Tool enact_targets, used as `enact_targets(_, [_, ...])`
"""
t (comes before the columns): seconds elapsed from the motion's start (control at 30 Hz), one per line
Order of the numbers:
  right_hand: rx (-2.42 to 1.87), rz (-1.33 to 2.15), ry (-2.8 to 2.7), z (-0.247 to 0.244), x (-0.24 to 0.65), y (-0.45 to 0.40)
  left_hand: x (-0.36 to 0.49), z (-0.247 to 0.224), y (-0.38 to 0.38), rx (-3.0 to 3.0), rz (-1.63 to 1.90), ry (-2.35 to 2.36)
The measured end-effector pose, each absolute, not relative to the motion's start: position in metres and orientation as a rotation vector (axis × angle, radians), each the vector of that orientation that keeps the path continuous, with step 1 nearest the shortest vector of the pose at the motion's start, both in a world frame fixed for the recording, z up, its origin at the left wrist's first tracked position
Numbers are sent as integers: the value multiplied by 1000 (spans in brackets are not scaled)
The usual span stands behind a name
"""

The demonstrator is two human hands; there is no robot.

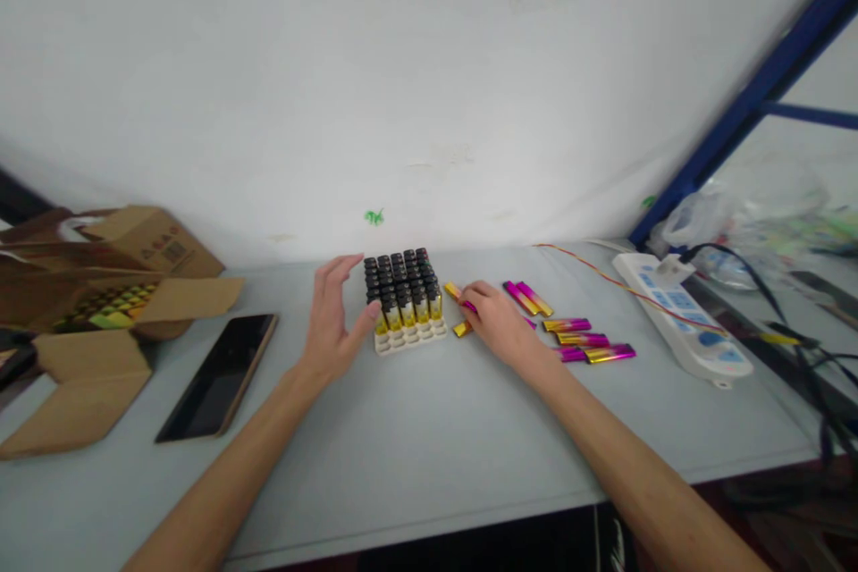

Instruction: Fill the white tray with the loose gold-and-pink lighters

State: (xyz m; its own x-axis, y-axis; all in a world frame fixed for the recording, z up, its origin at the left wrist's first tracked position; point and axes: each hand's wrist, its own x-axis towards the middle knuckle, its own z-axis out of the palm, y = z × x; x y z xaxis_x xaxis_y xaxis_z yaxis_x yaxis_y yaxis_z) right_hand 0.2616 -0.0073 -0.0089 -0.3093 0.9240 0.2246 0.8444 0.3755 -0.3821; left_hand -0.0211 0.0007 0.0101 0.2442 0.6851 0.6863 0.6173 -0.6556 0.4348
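Observation:
My left hand (331, 326) is at the left side of a white tray (410, 341), thumb and fingers apart, with nothing held. Rows of black-topped lighters (402, 286) stand upright in this tray, and yellowish bodies show in the front row. My thumb tip is close to the front left lighter; whether it touches cannot be made out. To the right of the tray, my right hand (496, 320) has its fingers closed on a shiny purple-and-gold lighter (451, 290), partly hidden by the fingers. Another gold end (461, 330) pokes out below that hand.
Several purple-and-gold lighters (582, 340) lie loose on the right. Beyond them are a white power strip (684, 313) and cables. A phone (218, 378) lies on the left, near an open cardboard box (87, 384). A white wall (429, 107) bounds the table behind.

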Motion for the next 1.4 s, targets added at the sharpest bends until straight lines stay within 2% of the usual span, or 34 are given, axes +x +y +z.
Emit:
enact_targets(0.23, [-1749, 313, -2075, -12, 269, -3, -9, 17, -15, 2355, 1734, 1322])
enact_targets(0.4, [-1615, 312, -1947, -8, 282, -4, -2, 22, -30, 2405, 1858, 1323])
enact_targets(0.47, [-1449, 417, -1779, 0, 287, -5, 3, 22, -37, 2304, 1758, 1256])
enact_targets(0.6, [-1045, 904, -1554, 18, 290, -14, 19, 23, -45, 1828, 1459, 1057])
enact_targets(0.73, [-931, 1149, -1688, 30, 279, -29, 34, 24, -45, 1535, 1293, 853])
enact_targets(0.87, [-917, 1114, -1839, 32, 268, -39, 37, 26, -41, 1449, 1230, 844])
enact_targets(1.03, [-943, 1096, -1663, 26, 263, -37, 28, 29, -38, 1461, 1087, 843])
enact_targets(1.23, [-908, 1187, -1557, 21, 260, -35, 23, 24, -37, 1461, 698, 762])
enact_targets(1.4, [-865, 988, -1764, 14, 254, -34, 32, 16, -39, 1485, 590, 672])
